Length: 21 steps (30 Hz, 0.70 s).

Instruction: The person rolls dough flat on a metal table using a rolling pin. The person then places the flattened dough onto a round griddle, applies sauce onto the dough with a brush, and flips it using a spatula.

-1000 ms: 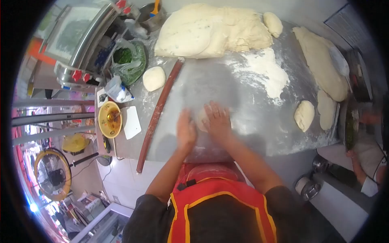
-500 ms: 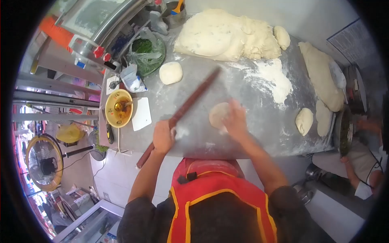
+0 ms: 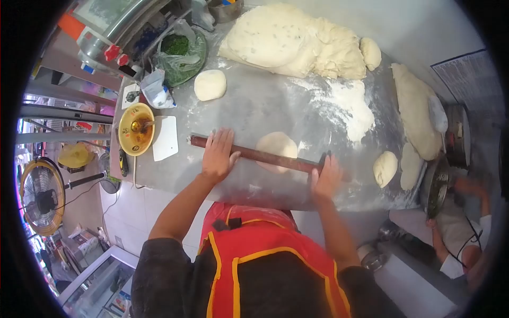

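A dark wooden rolling pin [image 3: 254, 154] lies across a flattened round of dough [image 3: 278, 143] on the floured worktop [image 3: 233, 183]. My left hand [image 3: 218, 153] rests flat over the pin's left part, fingers stretched out and thumb apart. On the pin's right end lies my right hand [image 3: 327, 177], slightly blurred, its fingers extended forward. The pin covers a strip of the dough round, which shows above and below it. One dough ball [image 3: 210, 85] sits beyond my left hand, and another dough piece [image 3: 385, 169] is to the right of my right hand.
A large dough mass [image 3: 286, 40] lies at the back, with loose flour [image 3: 352, 108] before it. On the left are a yellow bowl [image 3: 127, 130] of brown liquid, a white scraper [image 3: 165, 139] and bagged greens [image 3: 175, 45]. Another person's arm [image 3: 437, 241] and a pan [image 3: 437, 185] appear at right.
The rolling pin has swung from a slant in my left hand to lying across the dough. My right hand has left the dough for the pin's right end. The view has shifted slightly.
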Available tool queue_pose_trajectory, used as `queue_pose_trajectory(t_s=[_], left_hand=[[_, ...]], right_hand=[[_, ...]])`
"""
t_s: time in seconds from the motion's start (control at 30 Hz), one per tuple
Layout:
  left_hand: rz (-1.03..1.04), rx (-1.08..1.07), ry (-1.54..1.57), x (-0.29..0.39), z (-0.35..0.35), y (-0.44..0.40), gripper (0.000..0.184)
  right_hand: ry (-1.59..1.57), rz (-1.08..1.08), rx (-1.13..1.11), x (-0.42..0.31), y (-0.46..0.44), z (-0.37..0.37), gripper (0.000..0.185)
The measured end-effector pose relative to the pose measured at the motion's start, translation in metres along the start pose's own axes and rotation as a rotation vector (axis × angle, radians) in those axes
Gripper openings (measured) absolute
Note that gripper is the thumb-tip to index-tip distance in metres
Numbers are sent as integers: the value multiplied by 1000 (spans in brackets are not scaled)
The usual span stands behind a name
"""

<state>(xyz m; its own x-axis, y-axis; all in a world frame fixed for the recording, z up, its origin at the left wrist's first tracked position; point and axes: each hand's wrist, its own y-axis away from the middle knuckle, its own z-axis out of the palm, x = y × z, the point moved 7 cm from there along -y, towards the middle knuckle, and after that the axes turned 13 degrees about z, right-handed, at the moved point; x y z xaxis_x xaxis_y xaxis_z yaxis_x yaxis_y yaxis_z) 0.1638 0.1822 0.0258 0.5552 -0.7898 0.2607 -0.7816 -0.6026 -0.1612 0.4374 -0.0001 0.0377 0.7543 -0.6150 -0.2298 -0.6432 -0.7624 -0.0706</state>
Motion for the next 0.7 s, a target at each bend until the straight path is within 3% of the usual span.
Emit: queue_pose_trajectory(t_s=[0.1,0.27,0.4,0.47,0.57,0.63,0.7], left_hand=[[-46,-115,-120,-17,14,-51,63],[-6,32,-238,-43,8,-147,65],[-1,216,-247,-60,4,-186,65],[-33,111,-213,-56,7,-167,66],[-19,-42,-119,-32,22,-82,67],[-8,22,59,-3,2,-19,61],[77,102,42,10,-6,17,49]], right_hand=[[-29,47,2,-1,-51,22,56],[162,5,160,-9,-157,36,56],[115,-90,215,-24,-200,33,56],[57,-166,162,-25,-181,32,55],[50,-111,-63,-22,-100,18,56],[-5,-134,-95,-1,-31,24,52],[-69,-157,-110,-2,-10,20,52]])
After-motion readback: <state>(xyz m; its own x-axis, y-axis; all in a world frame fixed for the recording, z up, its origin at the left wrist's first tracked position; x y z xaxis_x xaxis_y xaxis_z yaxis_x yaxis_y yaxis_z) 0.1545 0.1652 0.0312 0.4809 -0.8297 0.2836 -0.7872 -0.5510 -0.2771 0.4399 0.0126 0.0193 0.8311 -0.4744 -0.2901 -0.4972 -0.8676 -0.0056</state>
